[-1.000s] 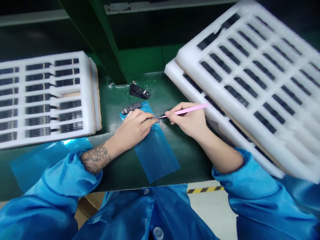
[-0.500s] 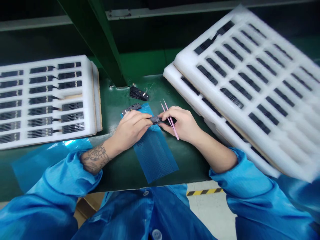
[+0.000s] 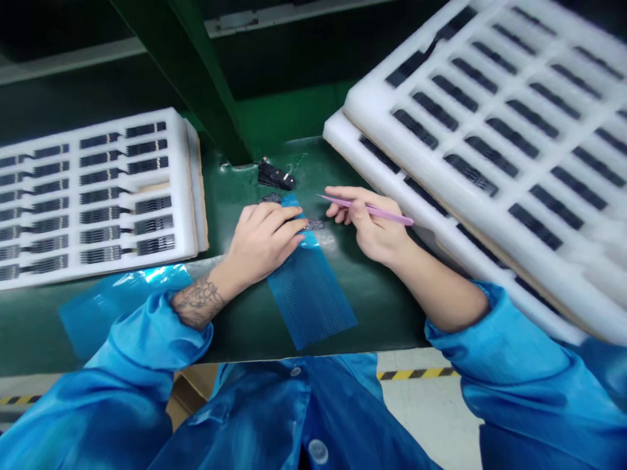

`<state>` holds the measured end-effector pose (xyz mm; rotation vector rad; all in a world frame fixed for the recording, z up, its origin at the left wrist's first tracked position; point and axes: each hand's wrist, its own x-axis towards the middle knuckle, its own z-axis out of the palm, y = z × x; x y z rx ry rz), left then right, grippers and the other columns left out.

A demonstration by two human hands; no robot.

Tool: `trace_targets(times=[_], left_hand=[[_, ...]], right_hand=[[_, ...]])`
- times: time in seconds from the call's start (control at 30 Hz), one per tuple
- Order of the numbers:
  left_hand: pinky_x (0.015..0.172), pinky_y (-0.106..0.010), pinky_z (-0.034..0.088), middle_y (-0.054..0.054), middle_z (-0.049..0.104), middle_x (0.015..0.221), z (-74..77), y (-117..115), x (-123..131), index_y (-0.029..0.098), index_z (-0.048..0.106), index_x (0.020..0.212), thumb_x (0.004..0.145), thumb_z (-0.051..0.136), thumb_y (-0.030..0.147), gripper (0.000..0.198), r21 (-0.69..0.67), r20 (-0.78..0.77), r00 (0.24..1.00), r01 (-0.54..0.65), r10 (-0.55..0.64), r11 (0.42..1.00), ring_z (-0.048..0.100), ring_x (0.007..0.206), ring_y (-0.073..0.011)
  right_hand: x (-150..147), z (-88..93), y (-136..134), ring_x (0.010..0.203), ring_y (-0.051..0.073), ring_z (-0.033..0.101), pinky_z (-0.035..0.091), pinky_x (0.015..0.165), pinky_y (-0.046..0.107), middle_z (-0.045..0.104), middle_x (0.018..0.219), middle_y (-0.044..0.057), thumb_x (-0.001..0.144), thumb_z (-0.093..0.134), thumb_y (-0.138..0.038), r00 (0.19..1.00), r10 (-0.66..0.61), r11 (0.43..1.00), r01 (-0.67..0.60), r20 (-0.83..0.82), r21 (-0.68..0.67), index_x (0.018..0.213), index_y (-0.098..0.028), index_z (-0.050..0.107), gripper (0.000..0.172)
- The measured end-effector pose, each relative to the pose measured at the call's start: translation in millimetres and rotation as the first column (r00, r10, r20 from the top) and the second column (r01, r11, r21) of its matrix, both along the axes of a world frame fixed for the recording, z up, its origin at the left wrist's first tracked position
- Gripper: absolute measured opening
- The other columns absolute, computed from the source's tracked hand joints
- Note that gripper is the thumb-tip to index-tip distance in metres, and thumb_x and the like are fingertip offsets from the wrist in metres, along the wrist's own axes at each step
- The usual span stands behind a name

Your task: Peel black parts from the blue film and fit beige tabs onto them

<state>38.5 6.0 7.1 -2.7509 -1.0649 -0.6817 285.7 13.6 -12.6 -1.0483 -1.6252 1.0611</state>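
My left hand [image 3: 264, 238] rests on a blue gridded film sheet [image 3: 311, 294] on the green bench. Its fingertips pinch a small black part [image 3: 313, 225] at the sheet's top edge. My right hand [image 3: 372, 225] hovers just right of that part. It grips pink tweezers [image 3: 367, 209] that lie across the fingers, tips pointing left and clear of the part. Another small black part [image 3: 271, 197] lies just beyond my left hand.
A white foam tray [image 3: 191, 189] with rows of black parts sits at the left. Two stacked foam trays [image 3: 372, 124] lean at the right. A dark clump of parts [image 3: 275, 177] lies by the green post [image 3: 196, 78]. A second blue film [image 3: 112, 300] lies near left.
My right hand has let go of the black part and drawn back to the right, turning the tweezers to point left. My left hand still pins the part on the sheet.
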Motion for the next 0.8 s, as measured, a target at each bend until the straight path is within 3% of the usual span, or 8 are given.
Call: trace_targets(times=[0.1, 0.2, 0.3, 0.4, 0.5, 0.63, 0.8], left_hand=[[0.087, -0.043, 0.045, -0.007, 0.072, 0.127, 2.6, 4, 7, 0.021, 0.070, 0.120, 0.100, 0.061, 0.034, 0.026, -0.018, -0.067, 0.998, 0.006, -0.007, 1.000, 0.062, 0.107, -0.0269], [0.082, -0.043, 0.046, -0.008, 0.075, 0.115, 8.7, 6, -3, 0.020, 0.072, 0.112, 0.098, 0.064, 0.031, 0.020, 0.030, -0.061, 0.993, -0.097, 0.098, 0.995, 0.063, 0.101, -0.0270], [0.071, -0.040, 0.044, -0.007, 0.075, 0.097, 12.7, -1, -18, 0.019, 0.073, 0.102, 0.098, 0.063, 0.030, 0.015, 0.044, -0.140, 0.974, -0.173, 0.178, 0.984, 0.063, 0.086, -0.0244], [0.069, -0.039, 0.045, -0.008, 0.074, 0.104, 10.7, -11, -25, 0.017, 0.073, 0.107, 0.099, 0.062, 0.030, 0.019, -0.002, -0.238, 0.958, -0.168, 0.163, 0.986, 0.063, 0.087, -0.0244], [0.072, -0.039, 0.049, -0.010, 0.073, 0.107, 7.5, -13, -26, 0.016, 0.072, 0.111, 0.100, 0.059, 0.028, 0.021, -0.066, -0.226, 0.965, -0.155, 0.136, 0.986, 0.064, 0.090, -0.0244], [0.082, -0.040, 0.054, -0.011, 0.073, 0.110, 8.9, -10, -27, 0.015, 0.069, 0.119, 0.100, 0.059, 0.029, 0.026, -0.152, -0.199, 0.970, -0.172, 0.140, 0.973, 0.066, 0.096, -0.0254], [0.079, -0.037, 0.057, -0.008, 0.075, 0.097, 17.2, -10, -26, 0.014, 0.073, 0.104, 0.098, 0.062, 0.028, 0.019, -0.158, -0.198, 0.978, -0.101, 0.069, 0.982, 0.067, 0.086, -0.0229]], right_hand=[[0, -0.3, 2, 0.076, 0.016, 0.067, 0.058, 0.071, 0.033, 0.073, 0.093, 0.007, 0.102, 0.048, -0.058, 0.996, -0.090, 0.996, 0.090, 0.000, 0.024, 0.114, -0.023, 0.076, 0.047], [-2, -0.8, 3, 0.079, 0.017, 0.070, 0.059, 0.074, 0.033, 0.076, 0.095, 0.007, 0.100, 0.052, -0.056, 0.993, -0.120, 0.993, 0.120, -0.018, -0.009, 0.111, -0.022, 0.076, 0.043], [-3, -2.7, 4, 0.085, 0.018, 0.073, 0.060, 0.080, 0.035, 0.078, 0.097, 0.006, 0.101, 0.056, -0.048, 0.999, -0.053, 0.998, 0.053, 0.007, 0.031, 0.115, -0.023, 0.073, 0.034], [-1, -4.6, 6, 0.096, 0.024, 0.073, 0.057, 0.090, 0.041, 0.079, 0.108, 0.007, 0.090, 0.074, -0.040, 0.975, 0.051, 0.978, -0.093, 0.214, 0.188, 0.104, -0.023, 0.074, 0.022], [1, -5.7, 9, 0.092, 0.026, 0.072, 0.054, 0.087, 0.044, 0.080, 0.104, 0.006, 0.084, 0.080, -0.034, 0.928, 0.102, 0.945, -0.204, 0.360, 0.257, 0.093, -0.024, 0.073, 0.016], [2, -5.8, 10, 0.084, 0.024, 0.071, 0.052, 0.082, 0.042, 0.080, 0.096, 0.005, 0.089, 0.074, -0.029, 0.915, 0.117, 0.940, -0.227, 0.387, 0.255, 0.092, -0.023, 0.071, 0.007], [1, -4.7, 10, 0.082, 0.023, 0.070, 0.052, 0.080, 0.041, 0.080, 0.096, 0.006, 0.091, 0.072, -0.029, 0.919, 0.114, 0.935, -0.228, 0.378, 0.273, 0.092, -0.023, 0.071, 0.007]])
